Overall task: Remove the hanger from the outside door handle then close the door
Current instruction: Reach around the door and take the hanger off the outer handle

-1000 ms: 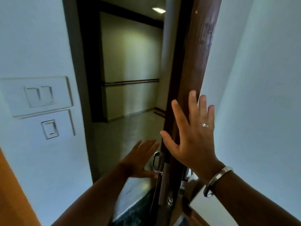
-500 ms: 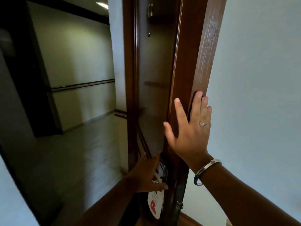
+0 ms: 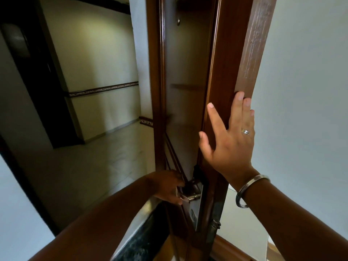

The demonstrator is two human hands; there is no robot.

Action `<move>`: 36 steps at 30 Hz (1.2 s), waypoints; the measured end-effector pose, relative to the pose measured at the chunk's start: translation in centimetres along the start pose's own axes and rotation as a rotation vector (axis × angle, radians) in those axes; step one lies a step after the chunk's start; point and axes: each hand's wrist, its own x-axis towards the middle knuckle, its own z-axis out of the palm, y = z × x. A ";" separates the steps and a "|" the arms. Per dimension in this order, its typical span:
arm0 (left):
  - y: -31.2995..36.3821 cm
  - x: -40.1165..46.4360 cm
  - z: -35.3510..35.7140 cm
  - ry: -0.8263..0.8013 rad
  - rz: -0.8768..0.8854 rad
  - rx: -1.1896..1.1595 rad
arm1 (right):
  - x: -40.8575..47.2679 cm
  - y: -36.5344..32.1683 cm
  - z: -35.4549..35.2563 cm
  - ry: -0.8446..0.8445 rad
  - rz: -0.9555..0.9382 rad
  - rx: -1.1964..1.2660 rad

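The brown wooden door (image 3: pixel 226 76) stands open with its narrow edge toward me. My right hand (image 3: pixel 228 142) lies flat against that edge, fingers spread, holding nothing. My left hand (image 3: pixel 168 186) reaches around to the outer face and is closed at the end of the silver lever handle (image 3: pixel 193 197). A thin white strip of the door hanger (image 3: pixel 177 193) shows between its fingers; the rest of the hanger is hidden behind the hand. The metal lock plate (image 3: pixel 197 210) runs down the door below the handle.
A dim corridor with a pale tiled floor (image 3: pixel 90 166) lies beyond the doorway. The brown door frame (image 3: pixel 158 91) is just left of the door. A white wall (image 3: pixel 305 110) is close on the right, and a dark marble threshold (image 3: pixel 145 240) lies below.
My view has swung right and down toward the handle. The white and red hanger that dangled below my left hand no longer shows there. My left hand now sits at the lever; my right hand stays on the door's edge.
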 end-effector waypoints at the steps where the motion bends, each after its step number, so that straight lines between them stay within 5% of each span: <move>1: -0.1 0.1 0.0 -0.008 0.016 0.015 | 0.0 0.0 0.1 0.005 -0.004 0.003; 21: -4.8 3.8 -3.2 -0.192 0.196 0.479 | -0.1 -0.1 0.4 0.048 -0.009 0.053; 36: -8.4 -8.3 1.6 0.266 -0.640 -0.190 | 0.2 -6.7 -0.1 0.070 0.034 0.512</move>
